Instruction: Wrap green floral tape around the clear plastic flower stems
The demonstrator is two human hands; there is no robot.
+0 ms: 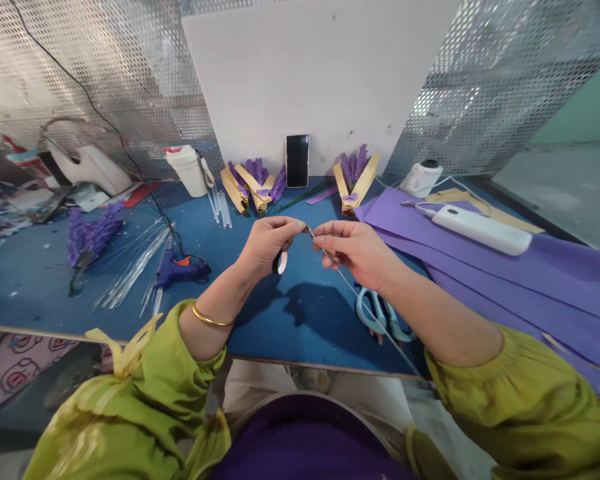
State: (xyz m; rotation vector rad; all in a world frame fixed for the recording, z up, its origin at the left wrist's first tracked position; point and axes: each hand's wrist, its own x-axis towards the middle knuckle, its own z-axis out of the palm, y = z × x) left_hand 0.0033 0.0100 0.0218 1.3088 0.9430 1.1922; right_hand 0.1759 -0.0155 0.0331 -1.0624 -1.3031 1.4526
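Above the middle of the blue table, my left hand [266,243] is closed, its thumb and forefinger pinching the tip of a thin wire stem [349,285]. A small roll of dark tape [280,263] with a white core hangs under that palm, held by the curled fingers. Dark tape seems to wrap the wire's tip between the hands, though the spot is small. My right hand [357,252] pinches the same wire just beside the left fingertips. From there the wire slants down to the right, past the light-blue scissors [373,312] lying under my right forearm, to the table's front edge.
Purple sheets [480,267] cover the right side, with a white power strip-like device [483,230] on top. Wrapped purple flower bunches [354,177] and a phone [297,161] stand at the back. Leftward lie a blue glue gun [180,269], clear wires [137,267] and loose purple flowers [93,233].
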